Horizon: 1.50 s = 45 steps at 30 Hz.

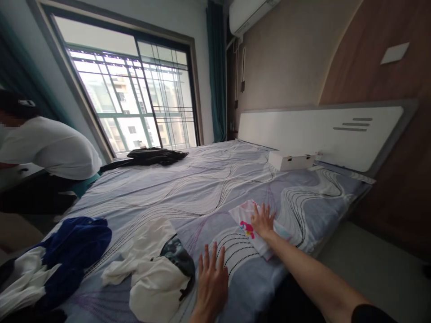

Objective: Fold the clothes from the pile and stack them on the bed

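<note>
My right hand point(262, 220) lies flat with fingers spread on a small folded white garment point(244, 214) with a pink print, near the right edge of the bed point(202, 179). My left hand point(212, 280) hovers open, fingers apart, over the grey patterned sheet at the near edge. It is just right of a crumpled white garment with a dark print point(151, 273). Neither hand grips anything.
A blue and white pile of clothes point(57, 260) lies at the near left. A black garment point(155, 156) rests at the far side by the window. A white box point(291, 160) sits by the headboard point(319, 130). Another person in a white shirt point(47, 148) bends at the left.
</note>
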### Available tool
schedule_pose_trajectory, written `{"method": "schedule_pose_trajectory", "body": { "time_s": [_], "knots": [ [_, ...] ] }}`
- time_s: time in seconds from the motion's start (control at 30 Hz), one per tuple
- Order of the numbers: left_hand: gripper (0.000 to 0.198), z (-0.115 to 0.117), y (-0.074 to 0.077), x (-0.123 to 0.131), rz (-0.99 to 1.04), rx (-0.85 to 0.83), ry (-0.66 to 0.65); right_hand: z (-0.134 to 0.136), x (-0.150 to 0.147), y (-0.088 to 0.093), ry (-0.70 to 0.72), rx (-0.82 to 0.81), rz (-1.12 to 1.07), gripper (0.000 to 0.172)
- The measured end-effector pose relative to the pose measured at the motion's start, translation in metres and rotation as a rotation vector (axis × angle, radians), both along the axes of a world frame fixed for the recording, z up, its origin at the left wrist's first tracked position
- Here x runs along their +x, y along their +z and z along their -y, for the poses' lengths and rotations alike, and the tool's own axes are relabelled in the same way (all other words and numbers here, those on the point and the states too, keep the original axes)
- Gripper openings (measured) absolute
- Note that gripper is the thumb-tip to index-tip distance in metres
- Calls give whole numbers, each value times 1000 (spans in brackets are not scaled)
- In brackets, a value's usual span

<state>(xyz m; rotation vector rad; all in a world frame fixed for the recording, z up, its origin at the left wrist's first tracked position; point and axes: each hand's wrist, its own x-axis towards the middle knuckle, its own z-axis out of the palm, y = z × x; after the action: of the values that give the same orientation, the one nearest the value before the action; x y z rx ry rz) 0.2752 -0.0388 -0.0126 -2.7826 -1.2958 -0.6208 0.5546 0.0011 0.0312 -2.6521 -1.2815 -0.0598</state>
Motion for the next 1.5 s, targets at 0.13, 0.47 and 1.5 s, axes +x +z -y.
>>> {"method": "schedule_pose_trajectory", "body": {
  "time_s": [0.13,0.47,1.5],
  "knots": [
    [69,-5,-1,82,5,-206,-175,9,64,-7,-111,-40,-118,67],
    [65,-8,-14,164,104,-248,-201,6,107,-17,73,-2,-118,37],
    [72,30,16,142,-122,-417,-643,-76,-74,-41,470,-37,-142,69]
  ]
}}
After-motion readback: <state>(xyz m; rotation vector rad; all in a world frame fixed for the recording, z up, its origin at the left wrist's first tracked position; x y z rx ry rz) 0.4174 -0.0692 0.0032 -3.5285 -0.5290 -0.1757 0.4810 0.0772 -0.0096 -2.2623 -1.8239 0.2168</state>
